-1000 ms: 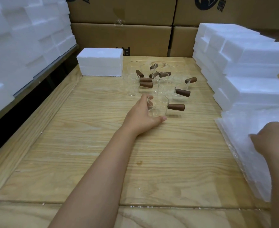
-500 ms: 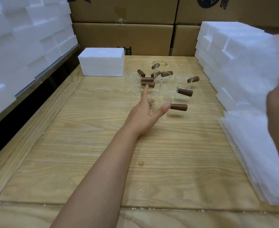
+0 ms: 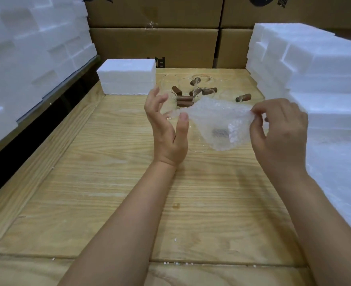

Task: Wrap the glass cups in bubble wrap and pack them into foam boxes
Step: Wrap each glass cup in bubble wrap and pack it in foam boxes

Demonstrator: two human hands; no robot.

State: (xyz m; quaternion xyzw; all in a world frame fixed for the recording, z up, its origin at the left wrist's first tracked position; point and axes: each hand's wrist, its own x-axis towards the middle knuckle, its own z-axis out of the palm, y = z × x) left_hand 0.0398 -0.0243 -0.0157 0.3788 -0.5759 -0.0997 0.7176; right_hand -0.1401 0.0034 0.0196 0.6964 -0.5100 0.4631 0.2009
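Wood planks make up the table (image 3: 108,182), pale yellow, with tiny white crumbs near its front edge. Big brown cardboard boxes (image 3: 154,46) are stacked like a wall far past both grips. White foam blocks (image 3: 25,48) are piled high off to the left of the left grip. More foam boxes (image 3: 315,65) sit in steps past the right grip, on its right. One foam box (image 3: 127,76) stands alone on the table, past the left grip and a bit to its left. Its inside cannot be seen.

The left grip (image 3: 166,129) is up off the table with its fingers spread apart, and its thumb looks to touch the left tip of a bubble wrap sheet (image 3: 218,120). The right grip (image 3: 280,129) pinches the right edge of that sheet between thumb and fingers. The sheet hangs in the air between the two grips. A glass cup (image 3: 198,148) stands on the table just below it, and its brown handle shows dimly through the wrap. More glass cups (image 3: 183,99) with brown handles are bunched together just past the grips. A flat pile of bubble wrap (image 3: 339,172) lies right of the right grip.
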